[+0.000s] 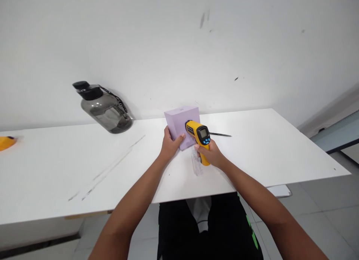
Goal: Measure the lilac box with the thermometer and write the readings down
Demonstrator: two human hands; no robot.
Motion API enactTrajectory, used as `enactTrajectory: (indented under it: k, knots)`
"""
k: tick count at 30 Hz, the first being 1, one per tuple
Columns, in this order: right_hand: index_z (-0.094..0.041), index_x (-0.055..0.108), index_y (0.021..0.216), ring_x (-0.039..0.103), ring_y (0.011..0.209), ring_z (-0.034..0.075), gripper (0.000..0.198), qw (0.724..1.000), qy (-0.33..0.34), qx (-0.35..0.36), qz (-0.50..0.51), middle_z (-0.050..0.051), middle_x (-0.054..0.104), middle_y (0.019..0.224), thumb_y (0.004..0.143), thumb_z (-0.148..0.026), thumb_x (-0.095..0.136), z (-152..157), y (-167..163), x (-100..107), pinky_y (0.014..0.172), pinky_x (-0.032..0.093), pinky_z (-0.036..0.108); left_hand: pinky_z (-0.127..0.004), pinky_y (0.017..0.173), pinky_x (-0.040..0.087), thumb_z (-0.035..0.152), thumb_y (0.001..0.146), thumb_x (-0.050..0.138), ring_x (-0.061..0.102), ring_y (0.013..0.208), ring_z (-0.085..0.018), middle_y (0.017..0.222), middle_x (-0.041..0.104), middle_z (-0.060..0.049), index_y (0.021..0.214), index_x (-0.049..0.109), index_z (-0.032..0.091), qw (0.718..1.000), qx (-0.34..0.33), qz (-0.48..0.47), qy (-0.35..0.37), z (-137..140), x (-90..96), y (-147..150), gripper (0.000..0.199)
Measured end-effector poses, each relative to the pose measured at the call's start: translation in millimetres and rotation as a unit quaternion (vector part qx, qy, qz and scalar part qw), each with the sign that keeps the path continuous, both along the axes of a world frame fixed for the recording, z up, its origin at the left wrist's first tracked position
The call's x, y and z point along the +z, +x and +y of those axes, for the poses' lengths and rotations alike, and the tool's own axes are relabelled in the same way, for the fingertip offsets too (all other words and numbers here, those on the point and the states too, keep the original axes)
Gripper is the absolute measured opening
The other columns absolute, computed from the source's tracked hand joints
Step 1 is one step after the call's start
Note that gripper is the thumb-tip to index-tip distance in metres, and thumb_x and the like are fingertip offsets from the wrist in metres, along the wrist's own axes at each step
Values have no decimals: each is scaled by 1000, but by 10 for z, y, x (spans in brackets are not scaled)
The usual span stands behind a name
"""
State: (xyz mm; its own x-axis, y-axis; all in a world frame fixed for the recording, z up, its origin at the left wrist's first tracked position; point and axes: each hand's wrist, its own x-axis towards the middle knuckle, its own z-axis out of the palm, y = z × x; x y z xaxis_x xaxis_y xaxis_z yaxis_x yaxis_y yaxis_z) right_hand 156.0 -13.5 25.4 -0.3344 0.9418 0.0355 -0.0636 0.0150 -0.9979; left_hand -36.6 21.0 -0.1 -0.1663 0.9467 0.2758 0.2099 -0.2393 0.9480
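My left hand [170, 144] grips a light purple box [176, 125] by its lower left side, thumb across the front face. The box is tilted above the white table. In my right hand [211, 152] is a yellow and black infrared thermometer [198, 133], held by its handle. Its nose points at the box's front face, close to it or touching; I cannot tell which. The small display and blue buttons face me. Just below the box lies a clear crumpled plastic piece [196, 164], partly hidden by the thermometer handle.
A grey see-through water bottle [108, 110] with a black cap stands on the white table [117, 166] at the back left, near the wall. A dark pen-like stick [221, 134] lies right of the box. Part of a yellow object [7, 142] shows at the far left.
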Motion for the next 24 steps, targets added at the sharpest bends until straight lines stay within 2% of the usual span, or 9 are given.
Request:
enactTrajectory:
  k: [8,15,20,22,24]
  knots:
    - [-18,58,103,54,57,11,47,1000,-4,-3,8,-2,58,76,71,-48,75,-5,21,17,58,49,31,-42,91,51,50,71,74,59,114,-28,128,56,-12,128,43,23,999,0,35,5,-20,26,9,70]
    - [-17,61,94,54,54,12,38,999,-17,-25,-13,-1,58,73,69,-43,74,-7,9,49,55,49,31,-42,91,52,50,70,75,59,112,-27,126,57,-12,126,43,23,999,-11,27,16,-14,35,13,70]
    - [-19,56,92,54,55,12,37,1000,-5,-10,12,-4,54,69,70,-43,73,3,7,47,56,49,31,-44,94,52,51,70,76,59,115,-28,128,57,-12,126,43,23,1000,-15,-2,12,5,3,10,70]
    - [-20,53,89,54,55,13,36,999,16,-36,9,-4,53,68,71,-45,72,13,9,30,55,48,31,-44,95,52,52,70,76,59,115,-27,128,57,-12,125,44,23,1000,-14,-22,6,36,-32,-1,70]
    - [-21,53,89,54,57,14,34,991,60,-114,-24,-3,54,69,73,-46,70,27,17,9,57,47,31,-43,96,51,52,69,77,58,116,-27,127,57,-12,122,45,22,999,-6,-44,-6,78,-69,-14,69]
